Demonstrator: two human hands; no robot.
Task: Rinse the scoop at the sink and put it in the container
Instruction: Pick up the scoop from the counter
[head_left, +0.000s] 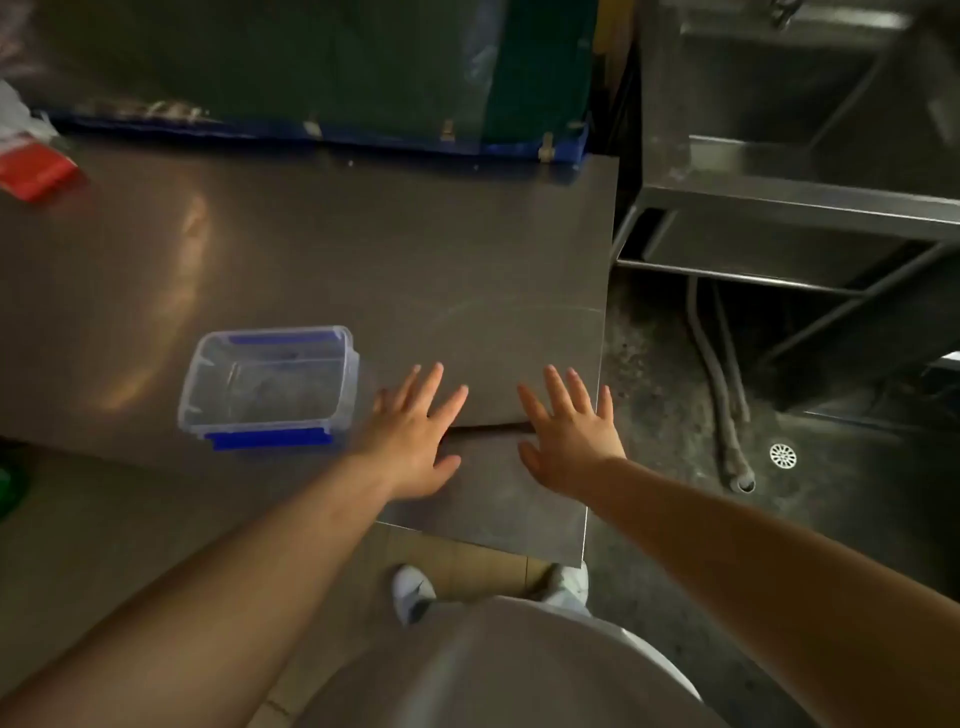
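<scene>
A clear plastic container (267, 387) with blue clips stands on the steel table (363, 249), near its front edge. I cannot make out a scoop inside it or anywhere else in view. My left hand (418, 434) lies flat on the table just right of the container, fingers spread, holding nothing. My right hand (569, 431) rests flat beside it near the table's right corner, also spread and empty. The steel sink (810, 156) stands to the right of the table, across a gap.
A red packet (36, 169) lies at the table's far left. Green and blue crates (415, 78) stand behind the table. Hoses (727, 395) and a floor drain (783, 455) are on the dark floor under the sink. My shoes (413, 590) show below the table edge.
</scene>
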